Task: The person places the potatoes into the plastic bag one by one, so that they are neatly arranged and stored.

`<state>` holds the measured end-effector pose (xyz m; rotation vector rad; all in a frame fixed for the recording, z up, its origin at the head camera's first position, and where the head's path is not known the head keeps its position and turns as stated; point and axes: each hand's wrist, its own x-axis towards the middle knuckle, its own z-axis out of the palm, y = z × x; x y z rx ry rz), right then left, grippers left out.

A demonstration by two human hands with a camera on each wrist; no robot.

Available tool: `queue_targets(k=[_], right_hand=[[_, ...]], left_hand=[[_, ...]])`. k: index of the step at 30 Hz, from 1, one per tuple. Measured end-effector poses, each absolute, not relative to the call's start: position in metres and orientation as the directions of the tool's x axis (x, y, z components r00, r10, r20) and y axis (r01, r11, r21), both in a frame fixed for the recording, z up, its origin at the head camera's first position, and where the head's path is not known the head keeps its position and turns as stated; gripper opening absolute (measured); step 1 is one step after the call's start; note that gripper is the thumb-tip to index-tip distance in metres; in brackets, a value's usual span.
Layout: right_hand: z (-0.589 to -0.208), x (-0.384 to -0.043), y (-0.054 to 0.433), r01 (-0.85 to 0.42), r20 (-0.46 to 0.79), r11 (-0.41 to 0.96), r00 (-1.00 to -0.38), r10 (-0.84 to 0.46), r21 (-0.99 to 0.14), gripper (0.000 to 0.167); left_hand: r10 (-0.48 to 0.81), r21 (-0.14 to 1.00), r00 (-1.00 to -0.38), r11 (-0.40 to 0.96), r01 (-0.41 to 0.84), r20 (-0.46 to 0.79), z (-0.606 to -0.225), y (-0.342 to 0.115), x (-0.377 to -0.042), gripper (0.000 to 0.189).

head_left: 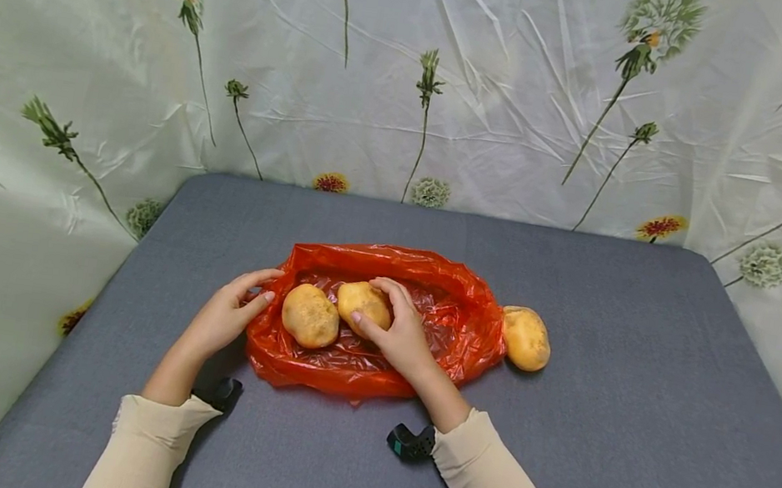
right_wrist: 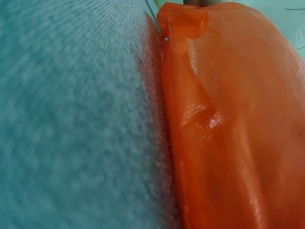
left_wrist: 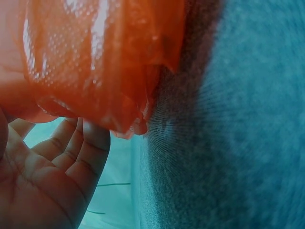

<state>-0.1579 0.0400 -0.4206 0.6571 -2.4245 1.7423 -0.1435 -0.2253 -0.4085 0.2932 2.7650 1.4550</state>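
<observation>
A red plastic bag (head_left: 333, 379) lies spread wide at its mouth on the grey surface. Inside it, toward the left, sits a yellow potato (head_left: 310, 316). Beside that one is a second potato (head_left: 361, 304), which my right hand (head_left: 407, 339) grips between thumb and fingers. My left hand (head_left: 222, 318) is at the bag's left end, its fingers loosely extended against the rim. In the left wrist view, the left palm (left_wrist: 52, 186) shows below the red plastic. The right wrist view has the bag's side (right_wrist: 228, 124) hiding the right hand's grip.
A third potato (head_left: 526, 339) lies outside the bag, against its right end. The grey padded surface (head_left: 638, 416) extends around the bag. Behind and to the sides hangs a pale curtain (head_left: 381, 108) with a flower print. Black devices (head_left: 410, 443) are worn at both wrists.
</observation>
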Motion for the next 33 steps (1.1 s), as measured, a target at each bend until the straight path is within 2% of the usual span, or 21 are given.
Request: queue_targets(k=[6,33], right_hand=[[-0.389,-0.142,0.040,-0.411,0.339,0.222,-0.892,-0.301,-0.884,0.046],[-0.368,-0.132,0.066,-0.556,0.521,0.206,-0.830,-0.200,-0.805,0.041]], left_hand=[[0.169,0.815,-0.982,0.556,0.163,0.082,-0.408,-0.225,-0.144,0.037],[0.170,0.797,-0.980,0.577,0.181,0.100,-0.410,-0.226,-0.144,0.037]])
